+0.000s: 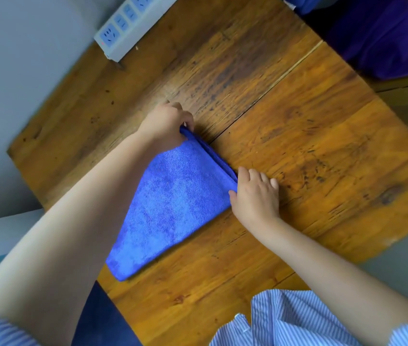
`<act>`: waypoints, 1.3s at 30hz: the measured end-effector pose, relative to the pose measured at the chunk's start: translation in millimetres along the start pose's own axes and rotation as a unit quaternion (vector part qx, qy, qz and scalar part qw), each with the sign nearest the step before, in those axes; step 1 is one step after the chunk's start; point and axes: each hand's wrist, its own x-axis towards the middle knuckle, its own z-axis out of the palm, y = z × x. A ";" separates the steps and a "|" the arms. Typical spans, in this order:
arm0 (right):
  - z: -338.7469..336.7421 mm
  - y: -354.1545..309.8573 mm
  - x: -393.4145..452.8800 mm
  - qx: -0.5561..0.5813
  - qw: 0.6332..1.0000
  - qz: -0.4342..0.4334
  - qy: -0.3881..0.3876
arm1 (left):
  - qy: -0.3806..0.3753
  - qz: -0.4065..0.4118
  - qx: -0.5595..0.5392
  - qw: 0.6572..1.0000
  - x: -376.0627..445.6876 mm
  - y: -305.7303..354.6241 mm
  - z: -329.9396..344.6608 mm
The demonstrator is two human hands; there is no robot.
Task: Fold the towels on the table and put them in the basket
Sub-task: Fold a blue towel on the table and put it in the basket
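A blue towel [173, 203] lies folded flat on the wooden table [297, 136], its near corner hanging over the table's front edge. My left hand [165, 126] pinches the towel's far corner with curled fingers. My right hand [256, 193] grips the other corner of the same folded edge, thumb against the cloth and fingers curled on the table side. At the top right, a purple towel [377, 38] sits in a dark container whose shape I cannot make out.
A white power strip [133, 23] lies at the table's far left edge by the grey wall. A seam runs across the tabletop between two boards. My striped shirt fills the bottom of the view.
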 end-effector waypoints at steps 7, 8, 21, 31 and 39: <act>-0.5 -1.6 -11.9 0.084 0.993 -0.038 0.074 | 0.108 -0.008 -0.054 0.993 -58.0 -16.5 -5.8; 0.7 -5.4 -17.2 0.097 0.987 -0.061 0.113 | 0.119 -0.014 -0.057 0.991 -69.0 -21.1 -5.7; 47.0 -109.5 -103.3 0.134 0.943 -0.190 0.236 | 0.120 0.062 0.013 0.991 -183.8 -120.3 22.2; 135.6 -183.9 -136.0 0.054 0.936 -0.245 0.248 | 0.221 0.118 0.035 0.967 -219.3 -187.7 85.8; 172.3 -203.2 -136.7 -0.007 0.941 -0.268 0.207 | 0.208 0.094 0.036 0.973 -224.2 -216.6 119.9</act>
